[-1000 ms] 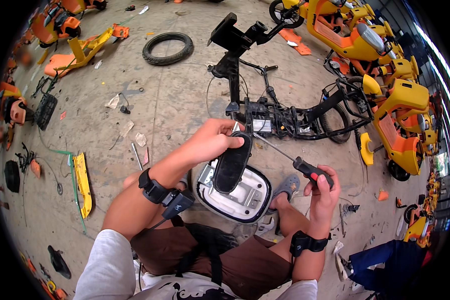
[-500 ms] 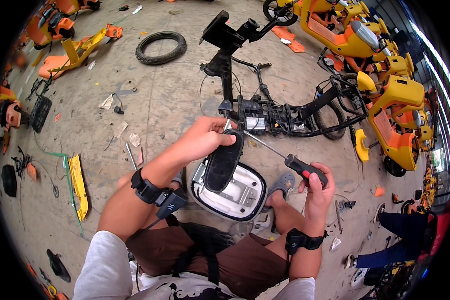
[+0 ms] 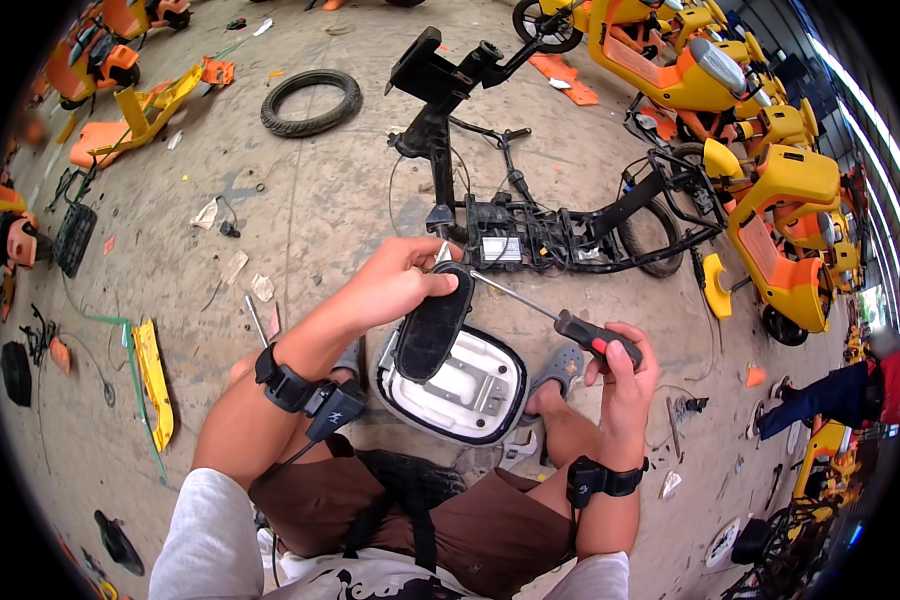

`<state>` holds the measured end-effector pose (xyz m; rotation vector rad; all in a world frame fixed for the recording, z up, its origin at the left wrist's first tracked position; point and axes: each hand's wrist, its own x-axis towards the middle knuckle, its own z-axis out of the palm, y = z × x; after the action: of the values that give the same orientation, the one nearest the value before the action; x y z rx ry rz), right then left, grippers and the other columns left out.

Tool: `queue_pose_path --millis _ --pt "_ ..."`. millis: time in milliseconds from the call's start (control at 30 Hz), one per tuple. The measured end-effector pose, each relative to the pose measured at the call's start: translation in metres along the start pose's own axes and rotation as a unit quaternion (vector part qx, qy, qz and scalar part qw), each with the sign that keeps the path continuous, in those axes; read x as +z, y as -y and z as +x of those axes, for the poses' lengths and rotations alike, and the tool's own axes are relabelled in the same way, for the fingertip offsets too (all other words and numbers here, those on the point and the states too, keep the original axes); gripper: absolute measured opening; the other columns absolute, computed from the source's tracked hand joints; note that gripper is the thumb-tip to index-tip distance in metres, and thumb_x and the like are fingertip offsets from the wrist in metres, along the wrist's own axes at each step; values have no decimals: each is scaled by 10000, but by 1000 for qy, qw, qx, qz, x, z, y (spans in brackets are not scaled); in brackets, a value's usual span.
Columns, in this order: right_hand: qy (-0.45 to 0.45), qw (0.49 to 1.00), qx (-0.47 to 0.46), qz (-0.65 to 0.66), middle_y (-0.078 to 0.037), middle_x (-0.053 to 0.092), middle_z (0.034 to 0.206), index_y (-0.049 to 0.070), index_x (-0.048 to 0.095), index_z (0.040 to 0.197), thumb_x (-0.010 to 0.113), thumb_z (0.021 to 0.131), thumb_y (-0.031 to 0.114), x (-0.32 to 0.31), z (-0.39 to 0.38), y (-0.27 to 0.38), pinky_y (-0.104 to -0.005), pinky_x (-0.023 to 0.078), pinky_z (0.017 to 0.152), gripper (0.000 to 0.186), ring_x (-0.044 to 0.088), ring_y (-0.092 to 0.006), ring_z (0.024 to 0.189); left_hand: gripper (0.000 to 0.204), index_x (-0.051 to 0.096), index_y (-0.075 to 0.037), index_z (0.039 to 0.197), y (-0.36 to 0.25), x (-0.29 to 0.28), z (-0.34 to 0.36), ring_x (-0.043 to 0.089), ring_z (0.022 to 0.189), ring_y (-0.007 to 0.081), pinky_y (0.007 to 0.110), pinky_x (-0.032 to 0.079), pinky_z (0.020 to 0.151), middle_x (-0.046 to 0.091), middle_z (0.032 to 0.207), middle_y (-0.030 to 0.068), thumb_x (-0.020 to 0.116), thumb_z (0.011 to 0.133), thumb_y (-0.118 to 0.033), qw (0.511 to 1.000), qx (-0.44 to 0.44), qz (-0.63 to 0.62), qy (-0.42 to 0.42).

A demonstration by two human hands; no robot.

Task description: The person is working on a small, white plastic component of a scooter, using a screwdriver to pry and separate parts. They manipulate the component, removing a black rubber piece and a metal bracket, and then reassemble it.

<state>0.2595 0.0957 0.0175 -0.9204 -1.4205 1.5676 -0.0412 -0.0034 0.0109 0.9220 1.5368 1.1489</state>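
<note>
My left hand (image 3: 402, 282) pinches the top end of a long, rounded black cover (image 3: 432, 338) between thumb and fingers. A small pale piece (image 3: 444, 251) sticks up by those fingers. In my right hand (image 3: 625, 372) is a screwdriver (image 3: 592, 334) with a black and red handle. Its shaft points left, and the tip is close to the cover's upper edge; whether they touch, I cannot tell. Under the cover, between my feet, lies a white, black-rimmed shell (image 3: 492, 386) with its hollow side up, partly hidden by the cover.
A stripped black scooter frame (image 3: 570, 240) lies just ahead. Beyond it are a loose tire (image 3: 311, 103) and parked yellow scooters (image 3: 785, 185). A yellow panel (image 3: 154, 385) lies at left, a wrench (image 3: 517, 450) by my right foot. Another person (image 3: 830, 398) is at far right.
The view has shifted slightly, so the scene sits a little farther left. Both hands keep their grips on the cover and the screwdriver. The person at far right has moved farther away.
</note>
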Motion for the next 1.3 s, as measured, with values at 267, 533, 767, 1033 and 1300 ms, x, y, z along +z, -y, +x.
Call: queue_pose_path --millis 267,533,767,1033,1300 --pt "9 994 91 60 -190 693 879 -42 595 1113 610 967 200 -6 7 -1 -238 478 475 284 601 -148 530 357 636 -4 1220 0 2 -1 588 944 109 276 454 852 655 1004 22 639 865 -36 1000 16 7 20" --pt "-11 990 112 86 -184 686 835 -27 597 1064 620 968 252 -6 9 -3 -239 480 414 296 643 -170 545 334 625 3 1200 -2 2 -4 588 941 114 280 447 867 652 1005 18 645 871 -59 1000 10 -16 17" --pt "-20 990 110 88 -171 685 821 -18 597 1045 625 965 253 -8 9 -6 -237 473 409 285 630 -163 518 325 630 -2 1196 -5 2 -6 592 916 108 271 451 845 655 997 17 640 877 -61 999 -6 -32 15" --pt "-57 996 14 71 -149 674 848 -39 606 1051 622 960 218 -6 4 -7 -253 462 418 272 645 -181 574 311 642 -10 1171 1 3 -3 570 849 91 258 442 769 630 914 -2 666 871 -86 1000 17 -5 -2" --pt "-72 995 -65 0 -144 652 806 -34 595 1061 647 928 197 17 -14 3 -240 442 416 272 627 -164 571 298 663 -17 1138 3 5 -4 475 731 74 245 379 650 488 767 -48 705 857 -106 998 39 35 -39"
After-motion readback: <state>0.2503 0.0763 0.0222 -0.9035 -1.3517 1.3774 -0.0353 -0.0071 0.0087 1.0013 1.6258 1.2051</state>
